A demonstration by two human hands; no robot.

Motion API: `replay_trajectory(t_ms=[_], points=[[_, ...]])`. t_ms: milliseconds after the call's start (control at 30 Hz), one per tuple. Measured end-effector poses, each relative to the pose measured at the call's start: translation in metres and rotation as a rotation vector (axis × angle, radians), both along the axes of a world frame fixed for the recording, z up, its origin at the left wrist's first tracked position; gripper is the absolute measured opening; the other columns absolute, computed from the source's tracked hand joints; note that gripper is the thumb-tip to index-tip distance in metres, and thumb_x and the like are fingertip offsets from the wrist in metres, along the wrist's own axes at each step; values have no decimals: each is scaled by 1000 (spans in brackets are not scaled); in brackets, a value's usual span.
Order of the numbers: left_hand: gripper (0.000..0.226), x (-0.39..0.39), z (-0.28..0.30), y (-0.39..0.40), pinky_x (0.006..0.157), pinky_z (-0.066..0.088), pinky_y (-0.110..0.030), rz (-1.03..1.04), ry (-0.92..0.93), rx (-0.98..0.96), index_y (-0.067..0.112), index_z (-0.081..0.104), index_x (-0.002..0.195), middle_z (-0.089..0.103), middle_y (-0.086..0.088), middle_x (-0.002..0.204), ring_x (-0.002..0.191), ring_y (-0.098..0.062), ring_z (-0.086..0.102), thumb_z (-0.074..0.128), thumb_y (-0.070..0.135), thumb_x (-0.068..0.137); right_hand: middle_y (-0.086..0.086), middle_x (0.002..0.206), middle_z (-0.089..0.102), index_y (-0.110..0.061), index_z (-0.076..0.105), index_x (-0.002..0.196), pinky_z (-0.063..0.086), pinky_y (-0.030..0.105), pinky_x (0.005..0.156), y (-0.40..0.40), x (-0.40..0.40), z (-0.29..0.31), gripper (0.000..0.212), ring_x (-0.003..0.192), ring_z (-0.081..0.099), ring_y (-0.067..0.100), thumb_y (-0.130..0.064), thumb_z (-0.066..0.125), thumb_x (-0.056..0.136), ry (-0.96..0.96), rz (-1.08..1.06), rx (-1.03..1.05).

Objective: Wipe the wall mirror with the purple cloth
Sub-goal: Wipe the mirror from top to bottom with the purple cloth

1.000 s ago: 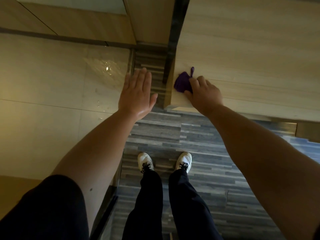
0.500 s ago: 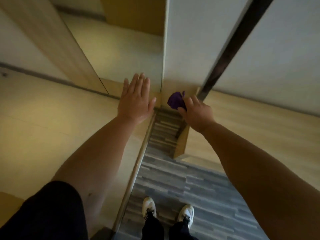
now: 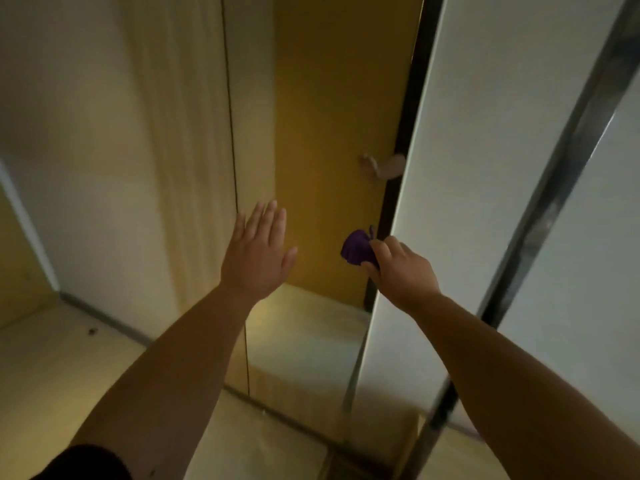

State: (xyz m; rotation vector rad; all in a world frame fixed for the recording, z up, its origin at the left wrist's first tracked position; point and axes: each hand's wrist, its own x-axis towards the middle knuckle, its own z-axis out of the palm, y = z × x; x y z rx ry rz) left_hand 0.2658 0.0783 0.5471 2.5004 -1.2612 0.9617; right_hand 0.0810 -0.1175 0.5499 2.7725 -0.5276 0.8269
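My right hand (image 3: 403, 271) is closed around the bunched purple cloth (image 3: 356, 252), held out at arm's length in front of a tall mirror panel (image 3: 311, 133). The panel shows a yellow door. The cloth sits near the panel's right edge; whether it touches the glass cannot be told. My left hand (image 3: 258, 258) is raised flat with its fingers together and thumb out. It holds nothing and hovers near the panel's left edge, beside a thin vertical seam.
A metal door handle (image 3: 381, 166) shows above the cloth. A wide white panel (image 3: 467, 168) stands to the right, crossed by a dark metal strip (image 3: 554, 202). Pale wood-look wall panels (image 3: 121, 168) fill the left side. The picture is blurred.
The view has swung up from the floor and my shoes to the upright panels. Both hands keep their pose, the right one still gripping the cloth.
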Motion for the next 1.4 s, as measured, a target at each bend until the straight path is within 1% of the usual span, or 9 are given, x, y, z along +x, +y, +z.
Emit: replay_trajectory(t_ms=[200,300,400,500,667,967,1100,1233,1400], points=[[72,29,97,1,119,20,-53,9,-155,-131,1,30,150,35,-19,155,146,-34,29,23,51,99,8,96,60,-10,57,119,55,36,52,-7,24,115,40,74,62,25,-41,49,95,-160,41,-208],[72,41,136,-9,120,20,-53,3,-221,-184,1,30,150,35,-19,155,146,-33,28,22,51,99,10,106,62,-12,55,119,56,36,56,-18,36,158,37,80,64,25,-41,49,97,-213,52,-289],[72,55,169,-28,120,20,-53,1,-266,-249,1,30,151,33,-19,157,147,-32,27,21,51,99,15,114,63,-10,58,113,57,38,51,-33,48,193,32,77,66,27,-35,63,93,-275,93,-382],[73,69,197,-57,121,19,-53,-5,-304,-304,1,30,151,32,-19,157,148,-32,25,21,51,99,12,108,62,-10,56,118,57,41,56,-56,63,221,35,79,63,26,-38,55,97,-293,84,-414],[72,103,229,-107,121,16,-53,-17,-351,-363,1,32,150,32,-20,157,148,-33,25,25,51,99,8,97,59,-10,56,118,57,40,57,-98,93,266,51,77,60,24,-50,31,98,-329,93,-470],[72,191,262,-182,121,17,-54,-73,-350,-439,0,30,150,32,-21,157,148,-34,25,25,50,99,11,95,61,-8,55,116,48,30,57,-140,159,324,38,73,59,23,-39,50,94,-375,47,-675],[71,235,285,-206,120,16,-54,-160,-382,-472,-2,32,149,33,-22,156,147,-36,27,24,49,100,13,98,60,-8,55,117,50,32,59,-149,172,355,36,76,60,27,-36,58,95,-395,-64,-745],[72,270,315,-229,121,14,-54,-266,-384,-498,0,30,150,29,-20,158,149,-34,21,21,50,100,17,105,59,-7,54,121,48,35,66,-150,171,401,42,86,59,31,-41,46,97,-456,-197,-774],[75,292,336,-256,122,10,-54,-364,-374,-508,2,23,154,20,-18,162,151,-33,13,12,54,100,18,109,58,-7,54,122,47,40,74,-163,177,455,41,93,57,35,-40,44,99,-524,-316,-817]])
